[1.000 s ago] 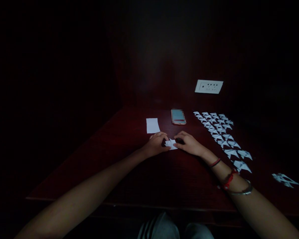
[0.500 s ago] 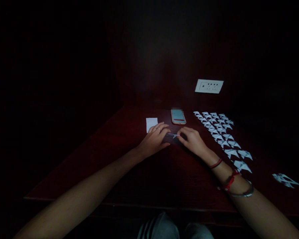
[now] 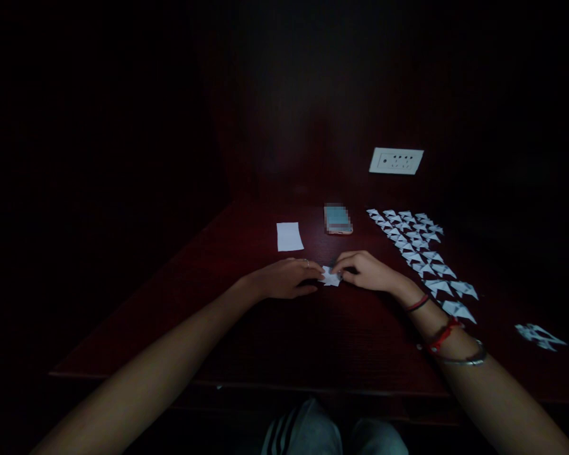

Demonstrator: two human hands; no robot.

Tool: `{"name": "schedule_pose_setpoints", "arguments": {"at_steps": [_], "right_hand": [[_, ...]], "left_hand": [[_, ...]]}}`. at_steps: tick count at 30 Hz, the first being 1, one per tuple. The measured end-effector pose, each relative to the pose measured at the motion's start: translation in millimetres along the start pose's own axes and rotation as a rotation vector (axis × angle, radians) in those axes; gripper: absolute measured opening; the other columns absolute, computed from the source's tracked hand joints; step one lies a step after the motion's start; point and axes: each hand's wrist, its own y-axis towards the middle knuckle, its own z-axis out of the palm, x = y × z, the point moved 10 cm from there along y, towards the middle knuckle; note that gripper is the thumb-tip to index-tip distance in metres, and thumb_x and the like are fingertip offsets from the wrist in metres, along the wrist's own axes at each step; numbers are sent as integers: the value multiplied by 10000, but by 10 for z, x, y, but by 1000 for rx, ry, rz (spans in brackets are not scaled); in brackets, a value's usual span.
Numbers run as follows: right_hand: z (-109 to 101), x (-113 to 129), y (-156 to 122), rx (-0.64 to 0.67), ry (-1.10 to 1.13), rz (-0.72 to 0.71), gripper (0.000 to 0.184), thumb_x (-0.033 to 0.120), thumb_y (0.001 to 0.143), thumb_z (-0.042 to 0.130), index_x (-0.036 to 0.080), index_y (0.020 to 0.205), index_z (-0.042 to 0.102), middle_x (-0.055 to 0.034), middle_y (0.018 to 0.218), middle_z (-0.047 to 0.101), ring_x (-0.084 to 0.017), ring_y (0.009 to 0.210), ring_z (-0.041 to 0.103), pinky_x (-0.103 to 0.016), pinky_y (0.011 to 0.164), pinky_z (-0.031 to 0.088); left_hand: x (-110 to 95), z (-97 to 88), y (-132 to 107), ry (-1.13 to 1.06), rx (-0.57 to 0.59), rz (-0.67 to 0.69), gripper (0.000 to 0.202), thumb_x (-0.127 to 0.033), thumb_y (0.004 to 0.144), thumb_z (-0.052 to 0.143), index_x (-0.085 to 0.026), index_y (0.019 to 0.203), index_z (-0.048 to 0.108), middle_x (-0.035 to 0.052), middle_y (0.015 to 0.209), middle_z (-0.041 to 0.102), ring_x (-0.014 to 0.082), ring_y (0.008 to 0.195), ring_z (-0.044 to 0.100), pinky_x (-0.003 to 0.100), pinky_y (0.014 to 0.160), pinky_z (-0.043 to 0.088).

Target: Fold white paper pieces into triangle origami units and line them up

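White paper piece point(image 3: 330, 277) pinched between both hands, folds half-hidden.

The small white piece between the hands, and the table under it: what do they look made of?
The white piece, pinched by the left hand and right hand, looks like thin matte paper: sharp creases and folded points. The table appears to be dark reddish wood or veneer with a faint sheen; the dim light leaves that open.

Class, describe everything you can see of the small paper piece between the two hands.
The small paper piece is white, creased and partly folded, its exact shape too small to tell. It lies low on the dark red table, pinched between the left hand and right hand, whose fingertips cover its edges.
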Motion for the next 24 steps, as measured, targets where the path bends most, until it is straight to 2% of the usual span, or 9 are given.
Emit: {"name": "schedule_pose_setpoints", "arguments": {"at_steps": [4,9,16,24], "right_hand": [[-54,-90,2,-61,-2,47,228,119,735,448,156,889,612,-35,810,581,-112,732,523,-240,685,403],[50,-121,5,13,-9,35,193,164,739,494,170,885,621,-35,801,579,-115,727,522,-242,675,400],[69,19,1,54,15,-42,231,278,707,561,184,909,621,-41,865,571,-126,775,526,-251,715,403],[111,110,2,78,2,-91,244,302,725,539,169,915,615,-49,894,584,-134,803,537,-256,740,403]], "left_hand": [[-8,7,-5,-11,3,11,298,-208,819,432,-249,1114,447,-2,1130,470,127,1020,433,263,875,320],[8,47,-21,52,13,12,263,-226,838,397,-251,1088,474,-1,1183,425,134,1075,385,264,894,292],[-21,31,17,68,8,-4,241,-234,847,382,-231,1064,489,-4,1130,472,129,1034,419,255,885,293],[-3,18,17,43,-1,-15,269,-206,842,386,-207,1104,449,4,1107,496,126,1044,413,263,894,295]]}}
